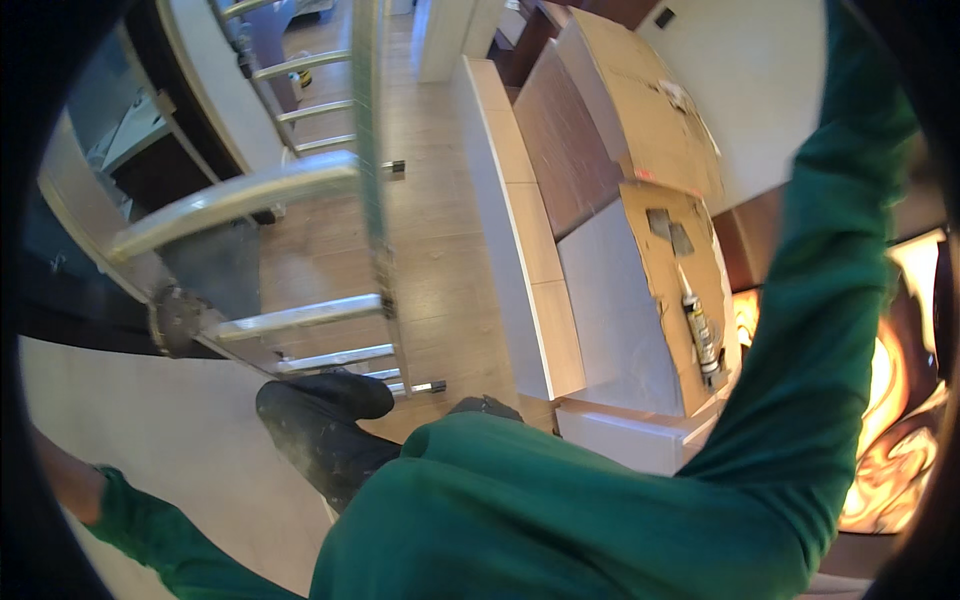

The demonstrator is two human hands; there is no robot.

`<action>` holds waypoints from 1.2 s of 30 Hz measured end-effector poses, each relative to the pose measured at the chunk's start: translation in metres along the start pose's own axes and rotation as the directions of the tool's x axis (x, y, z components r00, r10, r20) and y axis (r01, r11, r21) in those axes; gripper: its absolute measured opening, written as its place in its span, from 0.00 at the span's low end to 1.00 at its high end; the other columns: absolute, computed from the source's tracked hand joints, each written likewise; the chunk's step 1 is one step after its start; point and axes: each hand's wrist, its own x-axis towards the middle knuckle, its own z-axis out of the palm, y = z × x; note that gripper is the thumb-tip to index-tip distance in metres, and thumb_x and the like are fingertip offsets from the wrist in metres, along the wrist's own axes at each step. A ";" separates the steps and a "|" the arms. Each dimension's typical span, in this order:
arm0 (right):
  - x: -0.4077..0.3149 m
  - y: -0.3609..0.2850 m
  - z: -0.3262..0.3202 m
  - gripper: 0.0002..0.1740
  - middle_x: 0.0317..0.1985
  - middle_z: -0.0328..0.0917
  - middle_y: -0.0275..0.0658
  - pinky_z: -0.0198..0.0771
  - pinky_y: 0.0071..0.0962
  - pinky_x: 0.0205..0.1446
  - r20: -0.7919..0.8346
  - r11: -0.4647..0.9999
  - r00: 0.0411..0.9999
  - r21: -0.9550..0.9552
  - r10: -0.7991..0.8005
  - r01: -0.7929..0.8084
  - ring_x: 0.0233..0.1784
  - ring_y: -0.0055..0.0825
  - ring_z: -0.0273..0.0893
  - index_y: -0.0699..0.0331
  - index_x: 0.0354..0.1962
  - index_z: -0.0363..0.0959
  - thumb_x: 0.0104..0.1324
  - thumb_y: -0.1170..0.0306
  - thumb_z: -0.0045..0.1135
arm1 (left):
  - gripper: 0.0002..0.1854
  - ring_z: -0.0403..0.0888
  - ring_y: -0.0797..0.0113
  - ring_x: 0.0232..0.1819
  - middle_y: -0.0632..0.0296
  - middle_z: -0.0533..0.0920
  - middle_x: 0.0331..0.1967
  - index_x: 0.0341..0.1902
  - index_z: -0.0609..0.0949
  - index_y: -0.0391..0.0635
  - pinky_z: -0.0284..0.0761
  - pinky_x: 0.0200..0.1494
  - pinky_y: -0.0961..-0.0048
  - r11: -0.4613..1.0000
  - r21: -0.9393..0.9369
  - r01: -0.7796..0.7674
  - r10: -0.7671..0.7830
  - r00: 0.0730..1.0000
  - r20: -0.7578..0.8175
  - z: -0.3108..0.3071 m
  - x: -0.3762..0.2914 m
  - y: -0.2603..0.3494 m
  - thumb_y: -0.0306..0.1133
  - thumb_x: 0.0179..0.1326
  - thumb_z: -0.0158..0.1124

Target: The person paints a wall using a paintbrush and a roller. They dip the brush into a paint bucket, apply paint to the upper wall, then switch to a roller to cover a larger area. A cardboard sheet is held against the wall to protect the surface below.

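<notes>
Both my hands are out of view. At the lower left my bare wrist [71, 480] runs off past the picture's edge near a pale wall [172, 420]. My right arm, in a green sleeve [810, 292], reaches up along the right side and leaves at the top. Before me stands an aluminium folding ladder [300, 319], with a round hinge [176, 319] on its near side. A sealant cartridge [699, 334] with a white nozzle lies on a cardboard sheet [652, 262] to my right. My dark-trousered leg [330, 420] is close to the ladder's rungs.
Under the cardboard are a pale cabinet [615, 300] and a long wood-toned ledge [551, 300]. Another cardboard piece [637, 97] lies farther back. A lit, marble-patterned panel [892, 457] glows at right. Wood-look flooring [442, 262] runs toward a doorway; a washbasin [135, 131] shows at left.
</notes>
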 end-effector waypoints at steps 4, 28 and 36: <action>-0.134 0.041 0.026 0.28 0.45 0.82 0.43 0.70 0.39 0.57 0.338 0.940 0.931 0.342 -0.136 0.013 0.52 0.43 0.76 0.63 0.50 0.80 0.52 0.63 0.76 | 0.20 0.85 0.60 0.38 0.50 0.86 0.40 0.45 0.85 0.33 0.81 0.41 0.62 1.000 0.017 0.018 -0.016 0.996 -0.084 0.008 -0.061 -0.005 0.39 0.57 0.69; -0.354 -0.191 -0.052 0.10 0.36 0.77 0.42 0.72 0.29 0.37 -0.090 -0.814 0.991 0.566 0.096 0.130 0.30 0.27 0.75 0.69 0.39 0.76 0.68 0.69 0.63 | 0.14 0.80 0.74 0.36 0.61 0.85 0.33 0.41 0.84 0.34 0.75 0.42 0.74 0.907 -0.074 0.415 -0.185 0.549 0.815 0.134 -0.336 0.089 0.24 0.48 0.69; -0.327 -0.135 0.002 0.15 0.41 0.76 0.45 0.73 0.32 0.44 -0.218 -0.615 0.881 0.782 -0.421 -0.101 0.38 0.30 0.76 0.69 0.45 0.74 0.68 0.66 0.62 | 0.23 0.79 0.70 0.39 0.60 0.84 0.38 0.49 0.81 0.33 0.75 0.45 0.72 0.774 -0.299 0.558 0.060 0.406 0.912 0.211 -0.310 0.120 0.33 0.51 0.71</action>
